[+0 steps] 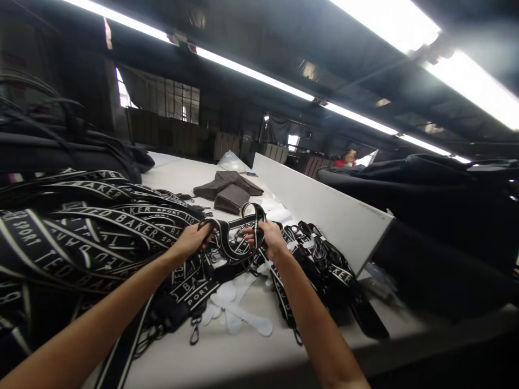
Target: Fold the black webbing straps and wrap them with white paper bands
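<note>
A black webbing strap [229,246] with pale edge stripes hangs in a slack curve between my two hands. My left hand [199,236] is closed on one part of it, beside the big heap of lettered straps [133,221]. Closed around a looped part of the same strap is my right hand [267,237]. White plastic strips [239,308] with rounded ends lie on the table below my hands. Near them rests a metal snap hook [195,330] on a strap end. To the right of my right hand lies a pile of folded, bundled straps [320,251].
Dark brown pouches [233,197] and a clear plastic bag [233,161] lie farther back on the white table [174,167]. An upright white board [320,200] edges the right side. Black bags [60,146] and dark fabric [425,216] flank the table. A person in red [344,158] is far back.
</note>
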Tool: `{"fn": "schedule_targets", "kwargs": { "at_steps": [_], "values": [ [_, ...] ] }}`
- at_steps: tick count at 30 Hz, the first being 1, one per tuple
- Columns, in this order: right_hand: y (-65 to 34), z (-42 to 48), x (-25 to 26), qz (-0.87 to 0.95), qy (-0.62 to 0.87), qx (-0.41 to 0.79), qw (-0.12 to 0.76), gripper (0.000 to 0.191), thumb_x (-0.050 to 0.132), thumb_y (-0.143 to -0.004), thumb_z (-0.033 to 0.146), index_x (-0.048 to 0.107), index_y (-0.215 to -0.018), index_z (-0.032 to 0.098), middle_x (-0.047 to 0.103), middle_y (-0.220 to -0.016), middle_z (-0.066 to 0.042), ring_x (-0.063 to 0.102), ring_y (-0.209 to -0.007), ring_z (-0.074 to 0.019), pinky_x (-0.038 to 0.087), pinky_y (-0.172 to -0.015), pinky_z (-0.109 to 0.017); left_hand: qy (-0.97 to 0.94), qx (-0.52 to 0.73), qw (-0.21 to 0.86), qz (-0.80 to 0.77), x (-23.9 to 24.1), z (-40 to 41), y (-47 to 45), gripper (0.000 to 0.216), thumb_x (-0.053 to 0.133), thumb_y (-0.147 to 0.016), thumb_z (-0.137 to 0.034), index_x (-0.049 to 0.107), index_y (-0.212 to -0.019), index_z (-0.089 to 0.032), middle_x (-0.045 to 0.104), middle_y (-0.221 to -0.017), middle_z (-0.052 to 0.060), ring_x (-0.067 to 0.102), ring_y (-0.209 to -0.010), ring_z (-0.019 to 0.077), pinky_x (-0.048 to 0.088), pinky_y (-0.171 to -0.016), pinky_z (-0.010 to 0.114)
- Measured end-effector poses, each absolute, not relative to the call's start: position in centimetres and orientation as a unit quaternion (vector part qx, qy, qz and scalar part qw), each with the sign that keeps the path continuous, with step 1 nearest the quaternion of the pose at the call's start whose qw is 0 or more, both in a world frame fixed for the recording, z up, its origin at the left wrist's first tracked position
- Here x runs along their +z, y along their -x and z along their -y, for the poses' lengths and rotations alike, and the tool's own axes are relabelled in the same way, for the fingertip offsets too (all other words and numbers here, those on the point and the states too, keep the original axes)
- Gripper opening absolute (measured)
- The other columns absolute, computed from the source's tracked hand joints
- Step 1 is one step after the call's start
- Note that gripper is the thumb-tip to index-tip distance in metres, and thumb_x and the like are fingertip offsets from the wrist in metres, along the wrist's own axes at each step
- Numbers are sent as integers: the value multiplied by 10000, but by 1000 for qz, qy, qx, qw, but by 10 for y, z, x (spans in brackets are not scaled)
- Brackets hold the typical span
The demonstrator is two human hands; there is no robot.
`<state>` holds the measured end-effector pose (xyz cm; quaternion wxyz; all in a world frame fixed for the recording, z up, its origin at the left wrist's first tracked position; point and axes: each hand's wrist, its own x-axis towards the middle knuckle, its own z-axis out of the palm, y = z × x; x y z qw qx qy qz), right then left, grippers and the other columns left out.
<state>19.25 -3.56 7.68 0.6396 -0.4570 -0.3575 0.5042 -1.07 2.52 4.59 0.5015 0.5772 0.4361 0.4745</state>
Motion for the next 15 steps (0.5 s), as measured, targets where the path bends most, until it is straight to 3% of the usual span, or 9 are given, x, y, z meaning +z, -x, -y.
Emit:
{"fn": "schedule_targets", "kwargs": {
  "at_steps": [6, 10, 15],
  "values": [
    [-148, 5, 21, 346, 458, 512, 639, 64, 533, -856, 202, 500, -814, 168, 633, -600, -5, 588, -435, -119, 510, -433, -198, -594, 451, 502, -438, 11, -30, 16, 516, 624, -651, -662, 479, -569, -173, 471, -489, -14, 374, -445, 100, 275, -442, 225],
    [-132, 3, 2, 301, 426, 532, 667, 105, 621, -787, 189, 524, -825, 178, 579, -578, 42, 573, -449, -108, 522, -464, -200, -638, 428, 475, -429, -8, -20, 6, 479, 513, -783, -636, 527, -653, -174, 499, -527, -9, 433, -468, 130, 322, -462, 240],
    [-134, 10, 1, 166, 368, 583, 705, 213, 600, -722, 22, 525, -848, 177, 633, -688, 20, 598, -543, -96, 550, -572, -204, -700, 388, 374, -468, -11, -1, -2, 392, 360, -897, -531, 523, -801, -187, 602, -621, 54, 585, -537, 217, 423, -546, 298]
  ]
}}
